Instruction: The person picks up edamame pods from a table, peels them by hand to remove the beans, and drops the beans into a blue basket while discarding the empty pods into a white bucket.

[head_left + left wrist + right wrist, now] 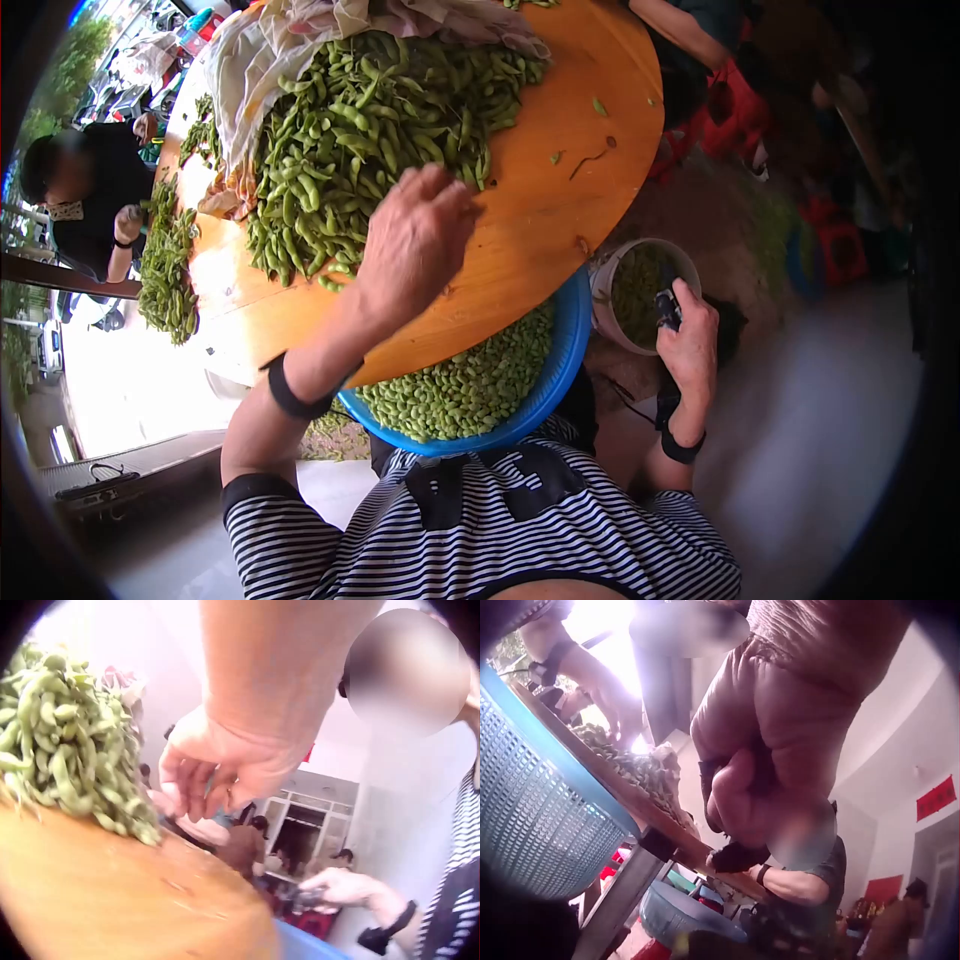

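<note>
1. We see one table point(590, 190); a careless sweep could push loose pods over its bare edge.
2. Its pod heap point(350, 140) lies partly against a pale cloth point(240, 80). A pull from low down could, we judge, make it slide. We count one main heap; its pods are too many and too overlapped to count.
3. One blue basket point(572, 350) sits below the table's near edge, holding green beans point(450, 400), far too many to count. A knock from a knee could tip it and spill them.
4. We find one white bucket point(601, 310) with greenish scraps; beans dropped here could get lost among them.
5. Of our two hands, the left hand point(415, 230) hangs near the heap, fingers loosely bent, nothing visible between them. The right hand point(690, 345) grips something beside the bucket.
6. That is one dark tool point(667, 308), which we cannot identify; a loosened grip could drop it into the bucket.
</note>
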Motion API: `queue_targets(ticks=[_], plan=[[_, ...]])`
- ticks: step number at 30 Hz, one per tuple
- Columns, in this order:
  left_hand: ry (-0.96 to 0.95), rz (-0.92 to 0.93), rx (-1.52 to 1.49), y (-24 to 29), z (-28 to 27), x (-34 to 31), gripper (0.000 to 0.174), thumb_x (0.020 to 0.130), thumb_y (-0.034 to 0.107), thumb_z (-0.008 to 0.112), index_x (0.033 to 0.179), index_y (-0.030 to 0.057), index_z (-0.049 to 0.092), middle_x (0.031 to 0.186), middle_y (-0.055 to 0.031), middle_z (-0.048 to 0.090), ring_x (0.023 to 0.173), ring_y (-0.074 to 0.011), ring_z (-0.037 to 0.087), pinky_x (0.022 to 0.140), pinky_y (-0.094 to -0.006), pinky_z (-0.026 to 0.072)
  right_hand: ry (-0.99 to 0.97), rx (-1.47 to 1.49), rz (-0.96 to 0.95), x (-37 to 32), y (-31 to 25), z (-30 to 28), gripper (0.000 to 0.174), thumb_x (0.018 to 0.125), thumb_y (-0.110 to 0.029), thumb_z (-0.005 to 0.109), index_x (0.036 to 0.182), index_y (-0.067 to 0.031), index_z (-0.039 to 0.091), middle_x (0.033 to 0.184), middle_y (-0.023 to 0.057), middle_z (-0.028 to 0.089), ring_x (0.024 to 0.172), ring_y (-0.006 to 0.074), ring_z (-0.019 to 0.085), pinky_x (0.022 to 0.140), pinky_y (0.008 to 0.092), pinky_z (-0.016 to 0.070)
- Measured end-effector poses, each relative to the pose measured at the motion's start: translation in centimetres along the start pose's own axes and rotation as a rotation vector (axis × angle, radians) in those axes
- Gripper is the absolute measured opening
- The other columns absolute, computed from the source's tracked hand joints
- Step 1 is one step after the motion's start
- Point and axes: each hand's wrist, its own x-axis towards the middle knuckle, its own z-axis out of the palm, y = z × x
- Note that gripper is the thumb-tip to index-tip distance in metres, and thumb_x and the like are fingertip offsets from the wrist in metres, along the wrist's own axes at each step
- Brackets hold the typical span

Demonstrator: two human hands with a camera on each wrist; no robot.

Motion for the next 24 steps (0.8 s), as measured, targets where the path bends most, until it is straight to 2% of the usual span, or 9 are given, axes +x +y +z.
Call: queue_targets(ticks=[2, 5, 7, 13, 16, 19, 21, 22, 24], plan=[[0.117, 0.034, 0.137, -2.4, 1.8, 1.4, 0.022, 0.081, 0.009, 0.067, 0.102, 0.0012, 0.064, 0.093, -0.0118, 0.052, 0.089, -0.0294, 0.053, 0.078, -0.0396, 0.0459, -0.071, 0.053, 0.039, -0.1, -0.3, -0.1, 0.041, 0.068, 0.010, 0.056, 0.108, 0.0057, 0.058, 0.099, 0.0249, 0.062, 0.095, 0.0436, 0.060, 0.082, 0.0417, 0.0490], [0.202, 0.060, 0.299, -4.1, 3.5, 3.2, 0.026, 0.080, 0.010, 0.068, 0.105, 0.0020, 0.063, 0.095, -0.0128, 0.051, 0.091, -0.0314, 0.051, 0.078, -0.0410, 0.0455, 0.031, 0.117, -0.070, 0.0, 0.3, 1.2, 0.037, 0.067, 0.010, 0.056, 0.104, 0.0058, 0.058, 0.095, 0.0243, 0.062, 0.091, 0.0435, 0.060, 0.078, 0.0418, 0.0485], [0.199, 0.062, 0.349, -4.5, 3.8, 4.6, 0.025, 0.080, 0.012, 0.068, 0.103, 0.0029, 0.063, 0.096, -0.0124, 0.051, 0.091, -0.0312, 0.051, 0.078, -0.0408, 0.0445, -0.001, 0.117, -0.056, 0.3, -0.2, 1.3, 0.041, 0.069, 0.010, 0.055, 0.110, 0.0077, 0.058, 0.100, 0.0267, 0.063, 0.094, 0.0432, 0.061, 0.082, 0.0385, 0.0493], [0.111, 0.083, 0.516, -5.1, 4.3, 5.9, 0.018, 0.077, 0.015, 0.069, 0.093, 0.0083, 0.064, 0.098, -0.0096, 0.050, 0.094, -0.0293, 0.048, 0.081, -0.0392, 0.0414, -0.053, 0.171, -0.066, 0.9, -1.3, 1.5, 0.041, 0.064, 0.010, 0.052, 0.105, 0.0085, 0.057, 0.096, 0.0239, 0.063, 0.092, 0.0421, 0.061, 0.081, 0.0356, 0.0494], [0.180, 0.103, 0.348, -4.2, 3.4, 5.1, 0.023, 0.075, 0.010, 0.069, 0.098, 0.0080, 0.065, 0.096, -0.0094, 0.053, 0.094, -0.0296, 0.053, 0.079, -0.0406, 0.0454, 0.031, 0.222, -0.175, 0.9, -2.0, 1.7, 0.040, 0.065, 0.007, 0.055, 0.105, 0.0039, 0.059, 0.088, 0.0202, 0.060, 0.082, 0.0398, 0.060, 0.072, 0.0399, 0.0483], [0.192, 0.088, 0.276, -3.9, 2.6, 3.8, 0.026, 0.078, 0.007, 0.067, 0.104, 0.0059, 0.065, 0.093, -0.0099, 0.057, 0.089, -0.0292, 0.059, 0.073, -0.0399, 0.0498, -0.005, 0.404, -0.202, 0.9, -3.7, 2.3, 0.040, 0.065, 0.006, 0.052, 0.103, 0.0019, 0.061, 0.081, 0.0177, 0.057, 0.070, 0.0348, 0.057, 0.065, 0.0342, 0.0471], [0.121, 0.042, 0.205, -3.8, 2.2, 2.8, 0.023, 0.080, 0.007, 0.067, 0.103, 0.0051, 0.065, 0.090, -0.0107, 0.057, 0.084, -0.0296, 0.060, 0.070, -0.0399, 0.0500, -0.075, 0.539, -0.196, 1.3, -5.7, 2.5, 0.038, 0.068, 0.007, 0.054, 0.105, 0.0016, 0.062, 0.080, 0.0173, 0.058, 0.067, 0.0304, 0.058, 0.064, 0.0331, 0.0472], [0.170, 0.091, 0.161, -3.5, 1.9, 2.4, 0.021, 0.082, 0.005, 0.066, 0.103, 0.0053, 0.065, 0.085, -0.0110, 0.057, 0.078, -0.0308, 0.060, 0.067, -0.0394, 0.0503, -0.090, 0.576, -0.208, 1.4, -6.8, 2.6, 0.036, 0.072, 0.007, 0.055, 0.107, 0.0012, 0.063, 0.081, 0.0159, 0.059, 0.067, 0.0265, 0.059, 0.064, 0.0320, 0.0473], [0.151, 0.087, 0.064, -2.2, 0.9, 1.4, 0.020, 0.082, 0.002, 0.064, 0.102, 0.0049, 0.065, 0.083, -0.0113, 0.056, 0.076, -0.0310, 0.060, 0.066, -0.0382, 0.0505, -0.101, 0.590, -0.247, 1.8, -8.7, 2.7, 0.035, 0.074, 0.007, 0.055, 0.108, 0.0012, 0.063, 0.080, 0.0152, 0.059, 0.067, 0.0261, 0.059, 0.064, 0.0315, 0.0472]])
